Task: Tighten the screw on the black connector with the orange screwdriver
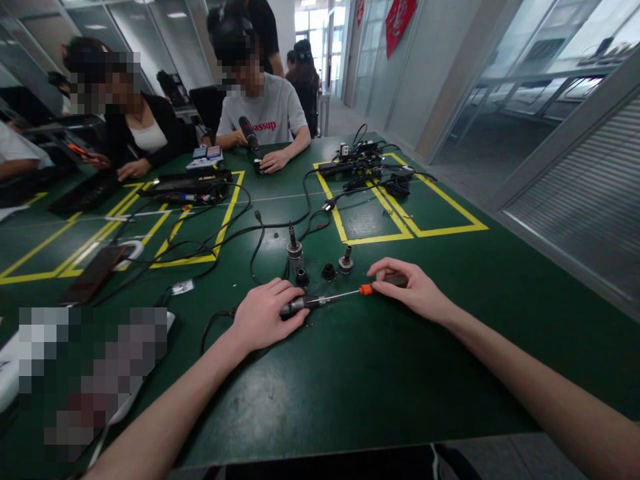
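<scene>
Currently gripping the dark tool [295, 307] in the left hand [265, 313] and pinching the screwdriver [367, 289] in the right hand [419, 290], with its shaft aimed at the tool's nose. Held well in from the near edge of the worktop [270, 400], just this side of metal fittings [345, 262].

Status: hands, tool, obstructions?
Left hand gripping tool. Right hand holding screwdriver, tip at tool's end. Black cap just beyond, clear of screwdriver shaft.

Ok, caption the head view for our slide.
Left hand grips a dark tool; right hand holds a screwdriver at its metal end.
</scene>
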The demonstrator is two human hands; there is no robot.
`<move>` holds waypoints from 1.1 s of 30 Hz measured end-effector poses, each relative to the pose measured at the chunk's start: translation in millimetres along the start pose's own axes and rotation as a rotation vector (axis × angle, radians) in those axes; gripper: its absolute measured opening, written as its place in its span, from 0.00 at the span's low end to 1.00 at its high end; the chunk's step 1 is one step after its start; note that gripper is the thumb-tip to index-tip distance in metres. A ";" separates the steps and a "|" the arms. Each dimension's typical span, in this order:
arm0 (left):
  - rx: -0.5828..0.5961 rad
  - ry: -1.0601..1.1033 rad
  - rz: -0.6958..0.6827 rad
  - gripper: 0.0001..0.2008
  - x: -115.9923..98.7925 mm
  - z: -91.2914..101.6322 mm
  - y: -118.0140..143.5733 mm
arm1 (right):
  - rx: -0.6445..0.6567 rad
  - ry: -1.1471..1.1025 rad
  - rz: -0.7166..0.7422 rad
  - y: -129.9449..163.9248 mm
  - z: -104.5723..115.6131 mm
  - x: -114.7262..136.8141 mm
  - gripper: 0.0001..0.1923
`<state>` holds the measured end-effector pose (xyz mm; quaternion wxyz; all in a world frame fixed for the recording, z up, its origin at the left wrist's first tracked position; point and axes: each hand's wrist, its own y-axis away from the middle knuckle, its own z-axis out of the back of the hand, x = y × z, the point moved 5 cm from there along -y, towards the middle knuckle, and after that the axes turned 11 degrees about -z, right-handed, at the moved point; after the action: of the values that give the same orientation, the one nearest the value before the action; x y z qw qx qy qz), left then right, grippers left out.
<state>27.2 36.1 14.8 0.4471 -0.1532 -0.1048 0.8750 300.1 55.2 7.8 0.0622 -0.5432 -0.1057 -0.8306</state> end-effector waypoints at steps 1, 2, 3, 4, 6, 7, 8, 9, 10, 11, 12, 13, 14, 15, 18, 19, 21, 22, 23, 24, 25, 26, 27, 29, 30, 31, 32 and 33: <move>-0.001 0.002 -0.002 0.11 0.0 -0.1 -0.1 | -0.002 0.004 0.008 0.2 0.2 0.4 0.17; -0.002 0.004 -0.003 0.11 0.0 -0.1 -0.1 | -0.002 0.012 0.011 0.4 0.0 0.2 0.18; -0.003 0.006 -0.003 0.11 0.1 0.0 0.0 | 0.000 0.021 0.006 0.6 -0.6 -0.6 0.18; -0.005 0.006 -0.002 0.11 0.2 0.1 0.1 | 0.008 0.027 -0.008 0.7 -1.4 -2.1 0.20; -0.007 0.006 0.000 0.11 0.4 0.3 0.2 | 0.034 0.032 -0.055 0.7 -3.5 -5.6 0.24; -0.005 0.005 0.001 0.11 0.5 0.3 0.2 | 0.047 0.032 -0.075 0.7 -4.3 -6.7 0.25; -0.004 0.005 0.001 0.11 0.5 0.2 0.1 | 0.053 0.032 -0.087 0.7 -4.5 -6.9 0.25; -0.003 0.004 0.001 0.11 0.4 0.1 -0.1 | 0.050 0.031 -0.085 0.7 -4.1 -6.0 0.24; -0.003 0.004 0.001 0.11 0.4 0.1 -0.4 | 0.041 0.029 -0.073 0.6 -3.2 -4.3 0.22; -0.003 0.004 0.001 0.11 0.3 0.0 -0.6 | 0.029 0.023 -0.056 0.5 -2.0 -2.3 0.20; -0.004 0.003 0.001 0.11 0.2 0.0 -0.8 | 0.018 0.017 -0.039 0.3 -0.9 -0.5 0.19; -0.004 0.002 0.001 0.11 0.1 0.0 -0.9 | 0.011 0.011 -0.023 0.1 -0.2 0.8 0.17; -0.003 0.001 0.001 0.11 -0.1 -0.1 -1.0 | 0.008 0.009 -0.008 -0.1 0.2 1.6 0.17; -0.002 -0.001 0.000 0.11 -0.1 -0.1 -1.0 | 0.007 0.012 0.005 -0.3 0.1 1.6 0.16; -0.002 -0.007 0.000 0.11 -0.1 0.2 -0.9 | 0.018 0.037 0.001 -0.7 -2.2 -2.8 0.17; -0.001 -0.008 0.002 0.11 0.0 0.2 -0.9 | 0.028 0.043 -0.019 -0.6 -3.2 -5.2 0.18; 0.002 -0.007 0.005 0.11 0.2 0.3 -0.8 | 0.048 0.044 -0.063 -0.2 -4.7 -8.9 0.21; 0.003 -0.005 0.006 0.11 0.3 0.4 -0.8 | 0.055 0.042 -0.075 0.1 -4.9 -9.3 0.21; 0.004 -0.003 0.006 0.11 0.4 0.5 -0.8 | 0.058 0.040 -0.075 0.5 -4.8 -8.5 0.21; 0.005 -0.001 0.006 0.11 0.5 0.5 -0.8 | 0.055 0.039 -0.066 0.8 -4.2 -6.6 0.21; 0.005 0.000 0.007 0.11 0.6 0.6 -0.7 | 0.048 0.036 -0.050 1.0 -3.5 -4.1 0.20; 0.006 0.000 0.007 0.11 0.7 0.6 -0.6 | 0.041 0.033 -0.034 1.1 -2.7 -1.5 0.19; 0.007 0.000 0.008 0.11 0.9 0.5 -0.5 | 0.034 0.030 -0.019 1.1 -2.1 0.9 0.19; 0.008 0.001 0.008 0.12 1.0 0.4 -0.4 | 0.016 0.029 0.002 1.2 -1.6 4.0 0.18; 0.009 0.002 0.009 0.12 1.1 0.3 -0.4 | 0.004 0.032 0.007 1.3 -1.7 4.5 0.18; 0.011 0.003 0.009 0.12 1.0 0.3 -0.4 | -0.006 0.035 0.004 1.6 -2.1 4.2 0.18; 0.012 0.004 0.010 0.12 0.9 0.3 -0.4 | -0.011 0.036 -0.007 1.9 -2.8 3.2 0.19; 0.012 0.005 0.011 0.12 0.8 0.5 -0.5 | -0.008 0.034 -0.029 2.3 -3.9 1.5 0.21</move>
<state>26.9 37.0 15.3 0.4435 -0.1533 -0.0975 0.8777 296.6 52.1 8.0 0.0497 -0.5278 -0.1091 -0.8409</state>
